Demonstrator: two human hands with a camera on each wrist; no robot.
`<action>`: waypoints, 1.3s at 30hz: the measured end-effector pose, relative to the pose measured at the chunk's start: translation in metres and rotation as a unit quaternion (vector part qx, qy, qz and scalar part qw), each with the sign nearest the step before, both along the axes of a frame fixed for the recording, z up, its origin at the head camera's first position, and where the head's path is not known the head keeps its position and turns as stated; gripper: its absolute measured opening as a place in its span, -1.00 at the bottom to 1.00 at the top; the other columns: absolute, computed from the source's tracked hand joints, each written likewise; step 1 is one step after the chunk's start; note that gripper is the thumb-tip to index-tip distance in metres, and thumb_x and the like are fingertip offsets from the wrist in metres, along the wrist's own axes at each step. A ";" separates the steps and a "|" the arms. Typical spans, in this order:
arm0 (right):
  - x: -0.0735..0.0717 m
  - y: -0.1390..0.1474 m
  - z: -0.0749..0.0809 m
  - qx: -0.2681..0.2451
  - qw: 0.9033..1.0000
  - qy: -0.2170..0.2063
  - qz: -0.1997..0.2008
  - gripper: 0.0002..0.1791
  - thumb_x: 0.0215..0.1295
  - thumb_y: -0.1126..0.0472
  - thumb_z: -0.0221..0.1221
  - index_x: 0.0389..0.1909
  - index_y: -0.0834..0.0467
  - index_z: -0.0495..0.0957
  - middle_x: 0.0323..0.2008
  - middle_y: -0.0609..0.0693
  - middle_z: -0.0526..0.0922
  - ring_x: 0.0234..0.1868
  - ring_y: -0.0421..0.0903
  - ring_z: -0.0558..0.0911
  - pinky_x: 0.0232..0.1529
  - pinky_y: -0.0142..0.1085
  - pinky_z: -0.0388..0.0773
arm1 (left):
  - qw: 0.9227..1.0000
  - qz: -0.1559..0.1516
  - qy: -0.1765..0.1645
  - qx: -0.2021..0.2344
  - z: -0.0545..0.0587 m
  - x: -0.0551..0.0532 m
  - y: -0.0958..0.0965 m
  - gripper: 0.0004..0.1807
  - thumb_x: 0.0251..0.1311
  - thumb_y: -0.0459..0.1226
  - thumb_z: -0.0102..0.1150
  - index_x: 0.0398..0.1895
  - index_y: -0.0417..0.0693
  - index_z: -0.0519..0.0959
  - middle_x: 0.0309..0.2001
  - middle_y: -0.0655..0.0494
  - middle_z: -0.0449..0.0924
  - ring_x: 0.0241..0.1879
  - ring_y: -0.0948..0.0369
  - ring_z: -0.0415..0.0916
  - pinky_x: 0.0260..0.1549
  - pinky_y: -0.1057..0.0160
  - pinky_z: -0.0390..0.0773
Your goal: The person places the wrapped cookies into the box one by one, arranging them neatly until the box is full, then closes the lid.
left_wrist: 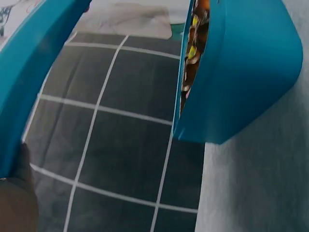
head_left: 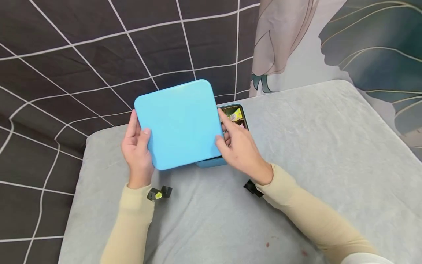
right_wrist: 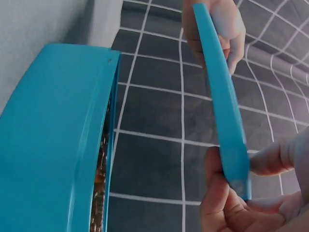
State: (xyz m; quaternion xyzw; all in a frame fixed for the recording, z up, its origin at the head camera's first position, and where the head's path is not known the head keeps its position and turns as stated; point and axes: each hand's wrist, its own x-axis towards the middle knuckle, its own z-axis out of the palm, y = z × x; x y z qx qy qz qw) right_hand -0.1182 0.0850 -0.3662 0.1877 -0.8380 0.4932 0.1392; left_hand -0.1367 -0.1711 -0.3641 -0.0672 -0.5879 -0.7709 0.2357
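Observation:
A flat blue lid with rounded corners is held up in both hands, tilted, above the bed-like grey surface. My left hand grips its left edge, thumb on the top face. At the opposite edge my right hand pinches it between thumb and fingers, as the right wrist view shows on the lid's rim. Below and behind the lid stands an open blue box, apart from it and mostly hidden in the head view. Small wrapped packets lie in its dark, divided inside.
Grey cloth covers the surface under the box. A dark curtain with white grid lines hangs right behind it, and a patterned curtain hangs at the back right. A black wrist device sits at the left cuff.

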 end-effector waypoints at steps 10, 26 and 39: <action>-0.007 0.020 0.004 0.000 0.996 0.022 -0.083 -0.48 0.38 0.28 0.13 0.33 0.34 0.45 0.22 0.14 0.51 -0.22 -0.10 0.59 -0.31 -0.29 0.50 | 0.993 -0.055 -0.059 -0.088 0.000 -0.002 0.035 -0.18 0.20 -0.66 -0.29 0.59 -0.26 -0.08 0.54 0.04 -0.04 0.48 0.21 0.07 0.39 0.27 0.15; -0.012 0.039 0.009 0.095 0.986 -0.074 -0.116 -0.46 0.43 0.36 0.11 0.37 0.46 0.32 0.35 0.33 0.41 0.30 0.19 0.49 0.24 0.04 0.46 | 0.985 -0.004 -0.159 -0.066 -0.009 -0.014 0.072 -0.33 0.29 -0.65 0.00 0.49 -0.35 0.19 0.50 -0.12 0.21 0.44 0.23 0.22 0.30 0.36 0.30; -0.018 0.042 -0.004 0.172 0.968 -0.142 -0.114 -0.44 0.42 0.34 0.12 0.37 0.49 0.30 0.31 0.37 0.43 0.33 0.24 0.44 0.29 0.08 0.40 | 0.960 -0.004 -0.225 -0.168 -0.026 -0.016 0.083 -0.39 0.45 -0.52 -0.07 0.53 -0.32 0.11 0.55 -0.10 0.07 0.51 0.22 0.03 0.38 0.38 0.14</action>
